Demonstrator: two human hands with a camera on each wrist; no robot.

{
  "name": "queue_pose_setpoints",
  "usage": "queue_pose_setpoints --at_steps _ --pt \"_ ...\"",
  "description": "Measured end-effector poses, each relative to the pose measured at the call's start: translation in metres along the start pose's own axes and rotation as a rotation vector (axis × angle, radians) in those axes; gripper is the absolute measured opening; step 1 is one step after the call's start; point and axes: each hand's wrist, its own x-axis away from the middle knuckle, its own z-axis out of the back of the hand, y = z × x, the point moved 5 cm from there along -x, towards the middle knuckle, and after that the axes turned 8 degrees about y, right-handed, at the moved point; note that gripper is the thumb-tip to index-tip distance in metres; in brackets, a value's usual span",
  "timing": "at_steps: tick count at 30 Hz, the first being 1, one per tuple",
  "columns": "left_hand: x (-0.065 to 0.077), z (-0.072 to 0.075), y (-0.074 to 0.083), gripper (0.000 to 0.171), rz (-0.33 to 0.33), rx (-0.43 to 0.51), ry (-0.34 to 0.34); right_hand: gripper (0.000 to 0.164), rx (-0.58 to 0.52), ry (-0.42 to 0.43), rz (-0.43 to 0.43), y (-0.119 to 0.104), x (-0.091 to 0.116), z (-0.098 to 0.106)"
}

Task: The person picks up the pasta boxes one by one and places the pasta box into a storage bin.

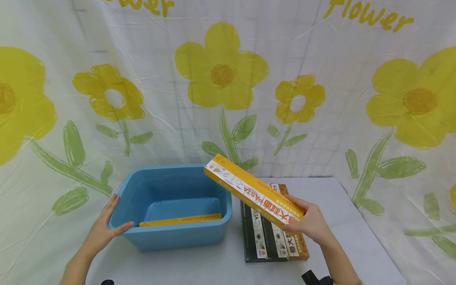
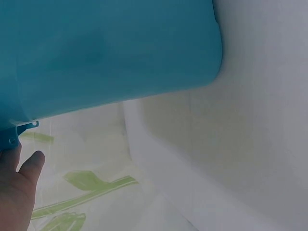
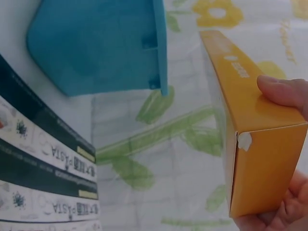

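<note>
My right hand (image 1: 309,221) grips one end of a yellow pasta box (image 1: 249,188), raised and slanting up to the left, its far end overlapping the right rim of the blue plastic bin (image 1: 174,237) in the head view. In the right wrist view the thumb lies along one side of the box (image 3: 264,168) and the fingers wrap the other. My left hand (image 1: 103,229) holds the bin's left rim, thumb over the front corner. Inside the bin, along its front wall, lies another yellow box (image 1: 181,219) reading "Chicken curry sauce".
Right of the bin, two black pasta boxes (image 1: 256,237) and a brown one (image 1: 297,247) lie side by side on the white table (image 1: 327,198), partly under the raised box. Behind hangs a white curtain (image 1: 160,99) with yellow flowers.
</note>
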Motion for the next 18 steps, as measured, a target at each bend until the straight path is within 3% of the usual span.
queue_pose_setpoints --at_steps 8,18 --pt "0.0 0.0 0.0 0.098 0.009 0.001 -0.001 0.086 0.034 -0.06 0.04 -0.008 -0.012 -0.018" --pt "0.0 -0.001 0.0 0.097 -0.004 0.014 0.021 0.084 0.103 -0.076 0.01 -0.01 -0.024 -0.036"
